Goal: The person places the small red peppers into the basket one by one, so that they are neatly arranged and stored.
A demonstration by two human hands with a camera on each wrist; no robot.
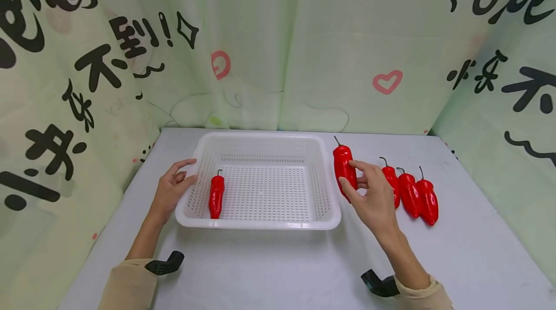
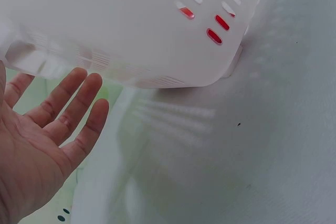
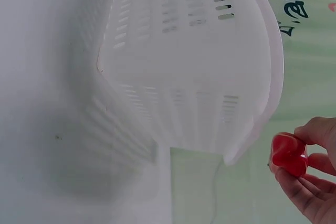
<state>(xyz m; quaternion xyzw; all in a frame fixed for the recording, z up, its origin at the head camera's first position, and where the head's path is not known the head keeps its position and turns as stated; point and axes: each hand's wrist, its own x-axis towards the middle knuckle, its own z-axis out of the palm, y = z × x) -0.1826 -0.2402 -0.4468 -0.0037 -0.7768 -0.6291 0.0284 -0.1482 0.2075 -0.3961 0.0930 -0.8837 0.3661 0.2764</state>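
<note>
A white plastic basket (image 1: pixel 265 223) with slotted walls stands on the table, one red pepper (image 1: pixel 216 196) lying inside at its left. At the basket's left rim is my left hand (image 1: pixel 171 189), fingertips touching the edge; the left wrist view shows its fingers (image 2: pixel 67 103) fairly straight and spread. Just outside the right rim, my right hand (image 1: pixel 373 199) pinches another red pepper (image 1: pixel 343 162) between thumb and fingers, stem upward. Seen from the right wrist, the held pepper (image 3: pixel 289 153) shows its lower end. Three more red peppers (image 1: pixel 409 194) lie to the right, the nearest partly hidden by that hand.
The white table (image 1: pixel 269 271) extends in front of the basket and to its right. A pale green curtain (image 1: pixel 339 59) with black lettering and a pink heart hangs behind and on both sides. Black curved straps (image 1: pixel 167 264) sit at both sleeve cuffs.
</note>
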